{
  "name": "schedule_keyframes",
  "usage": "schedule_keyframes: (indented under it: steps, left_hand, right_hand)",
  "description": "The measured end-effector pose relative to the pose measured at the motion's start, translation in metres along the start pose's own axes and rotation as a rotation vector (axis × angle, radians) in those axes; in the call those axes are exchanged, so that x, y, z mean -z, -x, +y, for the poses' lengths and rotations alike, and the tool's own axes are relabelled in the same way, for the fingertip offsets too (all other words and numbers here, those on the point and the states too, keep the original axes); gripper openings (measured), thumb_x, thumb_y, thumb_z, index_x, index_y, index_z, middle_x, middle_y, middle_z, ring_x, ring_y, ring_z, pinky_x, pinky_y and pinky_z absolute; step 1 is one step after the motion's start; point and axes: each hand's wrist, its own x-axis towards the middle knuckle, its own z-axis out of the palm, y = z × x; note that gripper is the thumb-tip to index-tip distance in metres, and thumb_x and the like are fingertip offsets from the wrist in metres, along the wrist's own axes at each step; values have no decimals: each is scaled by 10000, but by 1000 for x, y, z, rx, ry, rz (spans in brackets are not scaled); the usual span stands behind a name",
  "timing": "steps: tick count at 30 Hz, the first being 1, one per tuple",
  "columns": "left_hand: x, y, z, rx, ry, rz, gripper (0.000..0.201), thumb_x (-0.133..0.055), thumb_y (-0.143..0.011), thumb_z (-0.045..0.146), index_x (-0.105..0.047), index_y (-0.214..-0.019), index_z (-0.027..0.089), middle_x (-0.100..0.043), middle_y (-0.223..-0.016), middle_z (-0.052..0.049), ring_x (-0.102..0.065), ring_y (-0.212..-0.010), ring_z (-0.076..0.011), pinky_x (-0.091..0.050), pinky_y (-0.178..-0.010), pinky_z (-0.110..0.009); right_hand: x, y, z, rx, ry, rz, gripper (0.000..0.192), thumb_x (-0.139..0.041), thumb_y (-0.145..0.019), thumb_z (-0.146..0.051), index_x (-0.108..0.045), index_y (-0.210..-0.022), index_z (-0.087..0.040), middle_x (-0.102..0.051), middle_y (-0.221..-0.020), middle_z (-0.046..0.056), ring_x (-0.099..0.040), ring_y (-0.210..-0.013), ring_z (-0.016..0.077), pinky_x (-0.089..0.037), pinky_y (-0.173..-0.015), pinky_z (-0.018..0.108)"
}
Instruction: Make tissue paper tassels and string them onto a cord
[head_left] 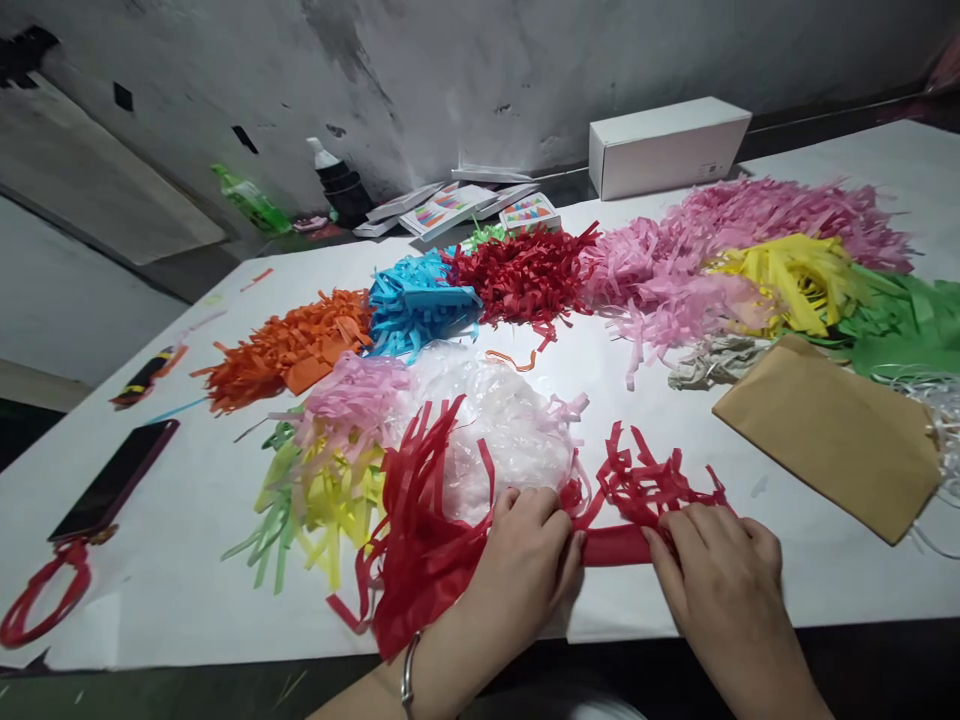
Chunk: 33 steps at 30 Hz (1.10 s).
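Both hands on the red fringed paper (525,520) at the near edge of the table (825,590). Left hand (525,560) pinches its rolled band, right hand (712,570) presses fingers flat on the roll. Clear plastic bag (502,420) just behind.

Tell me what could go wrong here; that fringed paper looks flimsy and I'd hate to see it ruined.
1. The left hand and right hand both press the red fringe; its thin cut strips could tear if pulled apart.
2. The loose red strips lie against the clear plastic pile and the pink and yellow fringe, so they may tangle.
3. The red fringe sits near the table edge and could slip off.
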Motion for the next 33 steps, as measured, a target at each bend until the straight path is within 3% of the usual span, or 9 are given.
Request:
schedule_keyframes:
  steps: [4, 8, 10, 13, 17, 22, 27, 30, 33]
  left_hand:
    - [-2, -4, -1, 14, -7, -5, 203, -511, -926, 161, -604, -745, 162, -601, -818, -55, -547, -774, -210, -415, -788, -432]
    - [-2, -4, -2, 1, 10, 7, 181, -532, -928, 171, -602, -761, 168, -610, -823, -50, -559, -781, -208, -421, -795, -427]
    - [0, -2, -2, -20, 30, 62, 82, -586, -923, 217, -626, -870, 168, -645, -921, -72, -572, -854, -223, -425, -839, -436]
    - [3, 2, 0, -149, 18, 151, 192, -654, -908, 263, -629, -1082, 185, -660, -1137, -98, -562, -1039, -257, -368, -994, -491]
    - [4, 5, 1, -300, -10, 121, 91, -584, -947, 149, -646, -983, 204, -696, -1045, -30, -562, -1056, -215, -267, -1096, -475]
    - [1, 9, -4, -321, 19, 75, 108, -558, -967, 161, -643, -910, 193, -681, -914, -19, -554, -978, -202, -290, -1058, -453]
    - [2, 16, -7, -297, 14, 33, 130, -549, -961, 133, -652, -909, 195, -668, -853, -15, -547, -873, -190, -340, -984, -445]
    - [3, 20, -7, -286, 34, -3, 127, -555, -955, 134, -652, -1000, 203, -686, -909, -23, -556, -894, -196, -332, -992, -458]
    - [4, 20, -4, -270, 43, -11, 151, -564, -932, 117, -653, -1016, 206, -686, -918, -30, -561, -914, -206, -346, -975, -457]
  right_hand:
    - [3, 4, -4, 131, -151, 120, 118, -582, -963, -196, -685, -1017, -175, -716, -975, 85, -638, -965, 232, -362, -1017, 495]
    - [-7, 15, -5, 283, -290, 72, 169, -580, -947, -139, -706, -1051, -182, -740, -989, 60, -642, -1020, 226, -324, -1083, 495]
    - [-11, 18, -4, 286, -285, 61, 181, -558, -943, -100, -708, -1023, -163, -739, -957, 63, -648, -996, 222, -341, -1068, 494]
    - [-10, 15, -7, 246, -326, 113, 130, -580, -938, -103, -699, -936, -153, -728, -872, 52, -650, -917, 197, -364, -1035, 462]
    - [-6, 9, -19, 237, -369, 119, 119, -575, -955, -163, -692, -974, -160, -733, -917, 52, -642, -934, 199, -330, -1060, 464]
    - [-10, 17, -12, 328, -339, 79, 271, -443, -978, -86, -702, -1023, -148, -730, -897, 60, -649, -937, 193, -336, -1073, 467]
    - [-2, 33, 12, 321, -337, 58, 287, -480, -988, -118, -692, -1179, -156, -746, -1076, 77, -641, -1091, 228, -312, -1133, 506]
    - [1, 39, 10, 288, -318, 74, 266, -536, -988, -167, -684, -1208, -166, -743, -1113, 85, -642, -1124, 234, -304, -1147, 513]
    - [-2, 45, 1, 259, -366, 78, 305, -440, -1013, -140, -704, -1161, -170, -746, -1067, 85, -649, -1092, 223, -325, -1125, 505]
